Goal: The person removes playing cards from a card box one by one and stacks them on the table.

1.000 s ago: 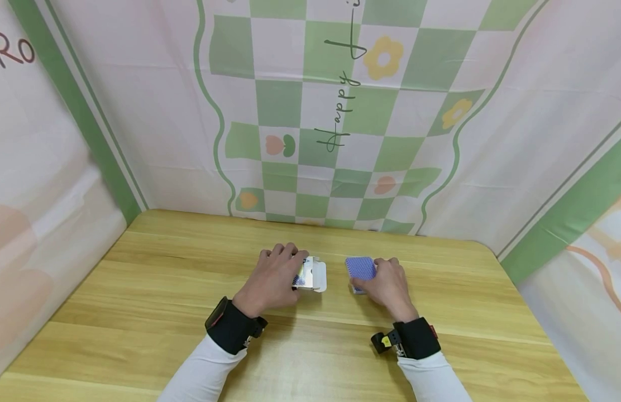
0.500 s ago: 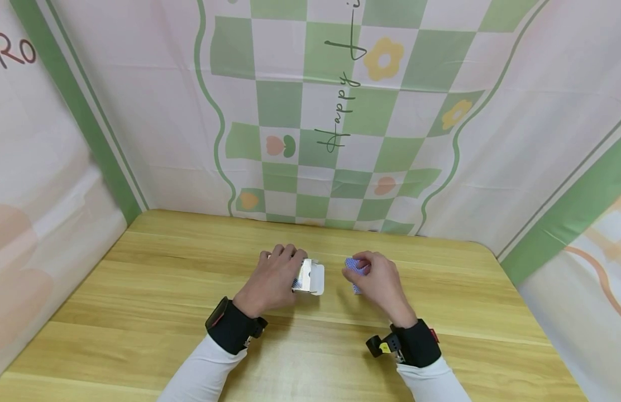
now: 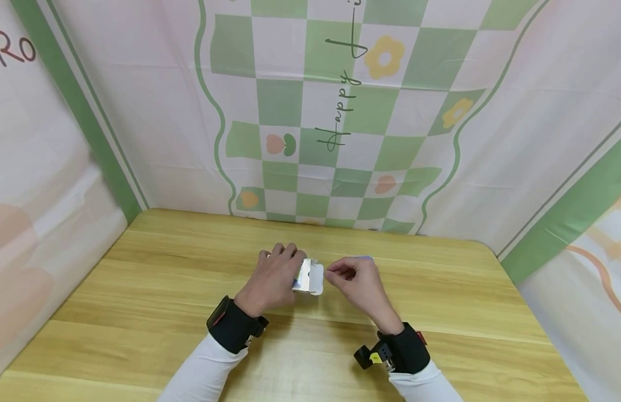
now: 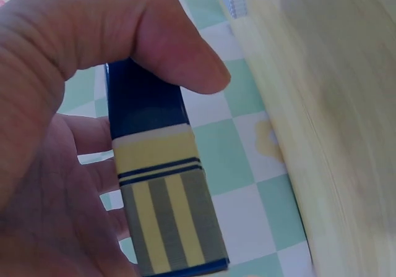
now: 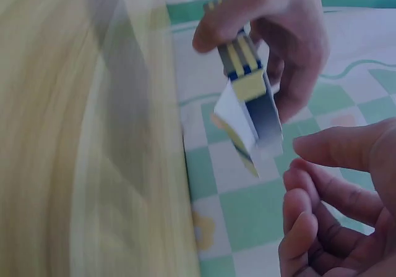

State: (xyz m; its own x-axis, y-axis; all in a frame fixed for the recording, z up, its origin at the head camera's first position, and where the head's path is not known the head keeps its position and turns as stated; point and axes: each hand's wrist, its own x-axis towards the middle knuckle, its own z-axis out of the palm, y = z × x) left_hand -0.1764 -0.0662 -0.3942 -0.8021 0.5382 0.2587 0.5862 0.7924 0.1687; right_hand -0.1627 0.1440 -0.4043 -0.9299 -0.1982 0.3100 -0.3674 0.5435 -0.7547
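- Watching remotely: L hand (image 3: 271,279) grips box (image 3: 303,276) over table (image 3: 139,312), flap (image 3: 316,279) open to R.
- I see R hand (image 3: 362,285) curled, nothing held, just R of flap.
- Cards (image 3: 364,258) mostly hidden, far side of R hand.

right hand (image 3: 358,283) off cards (image 3: 363,258), now beside box flap (image 3: 316,279)

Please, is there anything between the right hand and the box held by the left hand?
No separate object is visible between them; only the open flap of the box sticks out toward the right hand.
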